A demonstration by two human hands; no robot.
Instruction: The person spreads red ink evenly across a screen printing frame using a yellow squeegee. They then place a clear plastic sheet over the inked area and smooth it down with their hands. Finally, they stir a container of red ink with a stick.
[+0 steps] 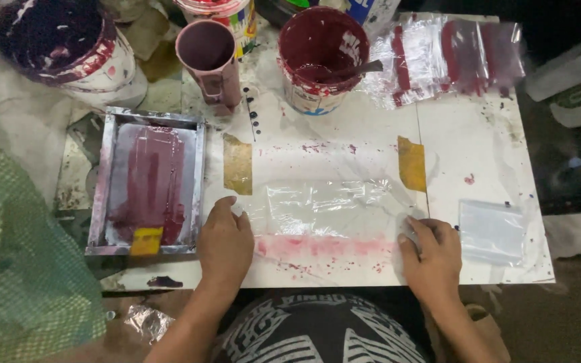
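Note:
A clear plastic bag [324, 208] lies flat on the white work board [465, 148], between two strips of yellow tape [237, 163]. My left hand [225, 243] presses its fingers on the bag's left edge. My right hand [430, 254] presses on the bag's right edge, fingers curled down. A smeared red ink band [324, 245] runs across the board just below the bag, between my hands. Neither hand holds anything.
A metal-framed print screen [146, 181] with dark red ink and a yellow squeegee lies at left. Behind stand a pink mug [210, 60], a red paint bucket [321, 57] with a stirrer, and another bucket [68, 47]. Printed bags [448, 57] lie back right; blank bags [491, 230] at right.

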